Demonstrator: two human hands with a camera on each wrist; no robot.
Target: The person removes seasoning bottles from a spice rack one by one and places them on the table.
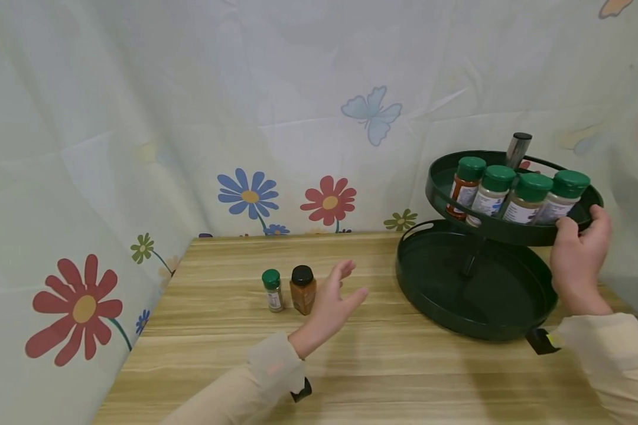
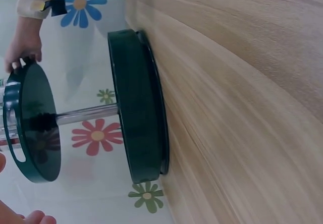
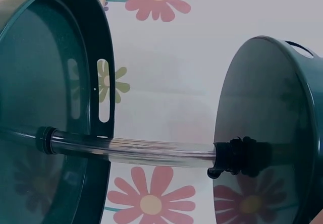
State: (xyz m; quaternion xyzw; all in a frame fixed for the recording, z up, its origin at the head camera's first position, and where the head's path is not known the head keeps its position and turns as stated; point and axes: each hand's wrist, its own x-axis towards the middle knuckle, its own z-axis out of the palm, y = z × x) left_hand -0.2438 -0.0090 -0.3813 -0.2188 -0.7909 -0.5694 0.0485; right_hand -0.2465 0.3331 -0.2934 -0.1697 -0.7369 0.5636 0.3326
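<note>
A dark green two-tier rotating rack stands at the right of the table; its upper tray (image 1: 502, 229) carries several green-capped spice jars (image 1: 526, 198), one with red-orange contents (image 1: 464, 192). My right hand (image 1: 582, 260) grips the upper tray's right rim, thumb on the near side. The lower tray (image 1: 481, 295) holds nothing. My left hand (image 1: 326, 310) hovers over the table with fingers spread and holds nothing. Just left of it stand a black-capped jar of brown spice (image 1: 303, 292) and a smaller green-capped spice jar (image 1: 273, 295). Only fingertips (image 2: 38, 218) of the left hand show in the left wrist view.
A metal post (image 3: 156, 151) joins the two trays, and its top (image 1: 518, 147) rises above the upper one. Behind the wood-grain table (image 1: 202, 348) hangs a white curtain (image 1: 292, 88) printed with flowers and a butterfly.
</note>
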